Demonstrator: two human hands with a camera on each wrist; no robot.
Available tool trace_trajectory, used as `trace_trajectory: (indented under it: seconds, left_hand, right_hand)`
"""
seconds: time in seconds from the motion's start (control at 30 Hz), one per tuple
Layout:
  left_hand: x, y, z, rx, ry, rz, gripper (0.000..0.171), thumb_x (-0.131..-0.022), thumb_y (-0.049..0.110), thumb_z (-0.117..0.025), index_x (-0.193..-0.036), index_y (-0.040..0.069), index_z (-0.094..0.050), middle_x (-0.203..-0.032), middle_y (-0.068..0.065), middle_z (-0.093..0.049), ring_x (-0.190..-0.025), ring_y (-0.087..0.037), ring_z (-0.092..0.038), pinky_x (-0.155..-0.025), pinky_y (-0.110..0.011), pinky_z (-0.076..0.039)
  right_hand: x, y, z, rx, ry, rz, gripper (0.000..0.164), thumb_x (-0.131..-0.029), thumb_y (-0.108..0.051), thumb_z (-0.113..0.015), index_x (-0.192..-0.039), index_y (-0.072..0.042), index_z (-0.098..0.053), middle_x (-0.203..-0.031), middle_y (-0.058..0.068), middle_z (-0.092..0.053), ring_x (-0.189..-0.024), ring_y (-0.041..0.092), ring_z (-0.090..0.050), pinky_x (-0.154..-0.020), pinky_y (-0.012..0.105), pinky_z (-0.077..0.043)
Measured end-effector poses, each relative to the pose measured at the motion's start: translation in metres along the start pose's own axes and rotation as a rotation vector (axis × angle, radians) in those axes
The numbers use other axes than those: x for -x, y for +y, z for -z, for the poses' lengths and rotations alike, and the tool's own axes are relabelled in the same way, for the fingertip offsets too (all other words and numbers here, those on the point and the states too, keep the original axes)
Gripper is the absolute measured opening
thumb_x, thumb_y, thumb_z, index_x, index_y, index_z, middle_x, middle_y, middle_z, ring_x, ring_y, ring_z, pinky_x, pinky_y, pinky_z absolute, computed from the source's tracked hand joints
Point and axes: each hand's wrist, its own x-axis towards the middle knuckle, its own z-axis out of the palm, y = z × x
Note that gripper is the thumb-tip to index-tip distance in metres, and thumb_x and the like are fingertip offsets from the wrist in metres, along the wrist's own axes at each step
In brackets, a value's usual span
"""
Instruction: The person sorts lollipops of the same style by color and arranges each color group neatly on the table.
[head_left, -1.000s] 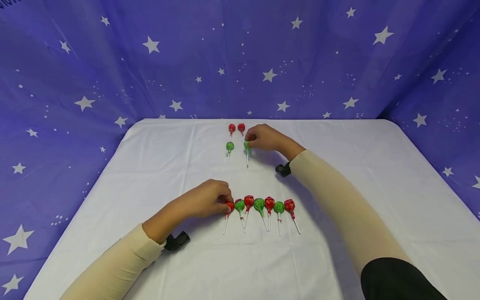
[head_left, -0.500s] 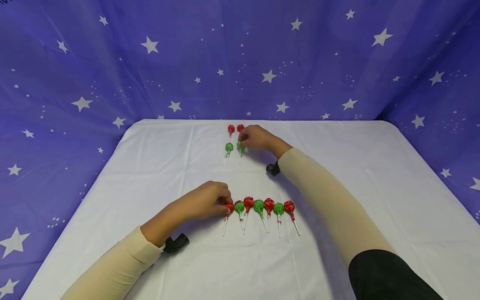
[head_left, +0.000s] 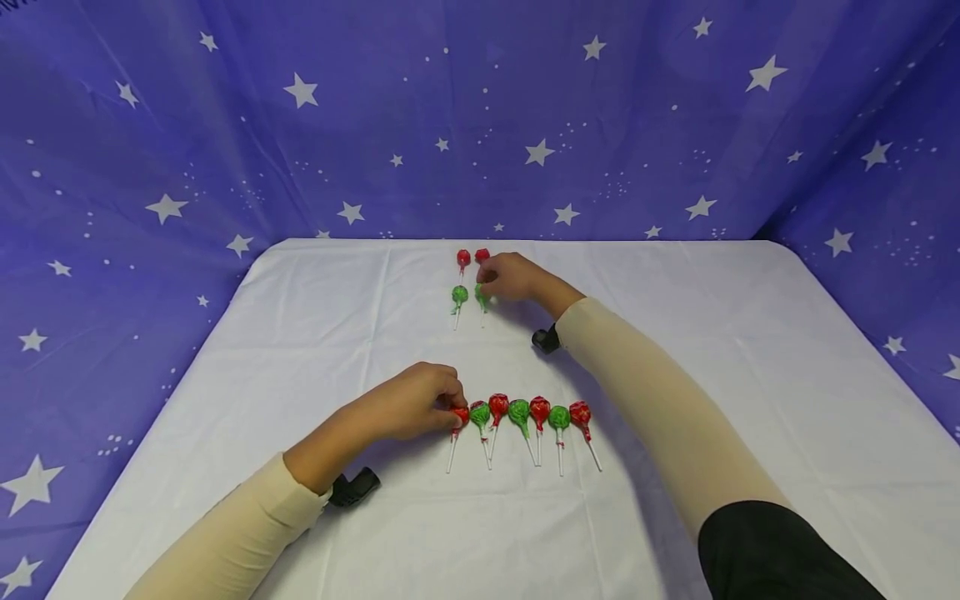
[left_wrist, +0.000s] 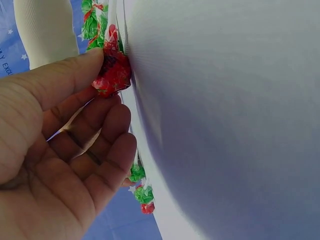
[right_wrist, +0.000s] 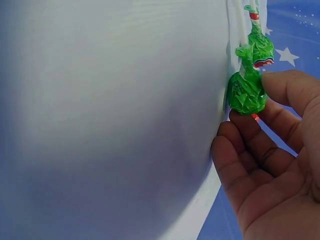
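My left hand (head_left: 411, 402) pinches the wrapped head of a red lollipop (left_wrist: 114, 74) at the left end of the near row, its white stick pointing toward me. To its right lie more lollipops, green and red by turns, starting with a green lollipop (head_left: 480, 414). Farther back, my right hand (head_left: 512, 277) pinches a green lollipop (right_wrist: 247, 94) by its head between thumb and fingers. Left of that one lies another green lollipop (head_left: 460, 295). Behind them are two red lollipops, one at the left (head_left: 463, 259) and one partly hidden by the right hand (head_left: 482, 255).
A white cloth covers the table (head_left: 315, 333). A purple curtain with white stars (head_left: 480, 117) hangs behind its back edge and along the sides. Black wrist cameras sit under the left sleeve (head_left: 247, 517) and right sleeve (head_left: 660, 392).
My right hand has shifted left with its green lollipop, bringing it nearer the other green one, and has stayed there since. My left hand keeps its hold on the red lollipop.
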Motion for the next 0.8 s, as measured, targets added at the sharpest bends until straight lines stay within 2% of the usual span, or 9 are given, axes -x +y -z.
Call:
trace_trajectory:
  seconds: [0.47,0.63,0.8]
  left_hand:
    - [-0.001,0.001,0.0,-0.01,0.005,0.003,0.009,-0.083,0.008,-0.08,-0.082,0.015,-0.073,-0.08,0.011,-0.057,-0.075,-0.009,-0.054,-0.071,-0.025,-0.047]
    - [0.0,0.001,0.0,-0.009,0.004,0.007,0.009,-0.083,0.008,-0.079,-0.083,0.015,-0.073,-0.081,0.011,-0.057,-0.075,-0.006,-0.053,-0.071,-0.025,-0.047]
    - [0.0,0.001,0.001,-0.013,0.003,0.0,0.008,-0.084,0.008,-0.079,-0.083,0.014,-0.073,-0.081,0.01,-0.058,-0.075,-0.006,-0.053,-0.071,-0.026,-0.047]
  right_hand:
    - [0.001,0.003,0.0,-0.004,0.03,0.014,0.023,-0.093,-0.021,-0.067,-0.11,-0.006,-0.068,-0.109,0.008,-0.066,-0.102,0.022,-0.057,-0.095,0.037,-0.044]
    - [0.005,0.005,0.002,-0.044,0.059,0.015,0.026,-0.093,-0.022,-0.068,-0.113,-0.006,-0.068,-0.109,0.007,-0.066,-0.1,0.021,-0.057,-0.094,0.036,-0.045]
    - [0.017,0.009,0.013,-0.153,0.124,0.025,0.025,-0.094,-0.021,-0.067,-0.114,-0.006,-0.069,-0.106,0.006,-0.067,-0.099,0.02,-0.059,-0.09,0.036,-0.047]
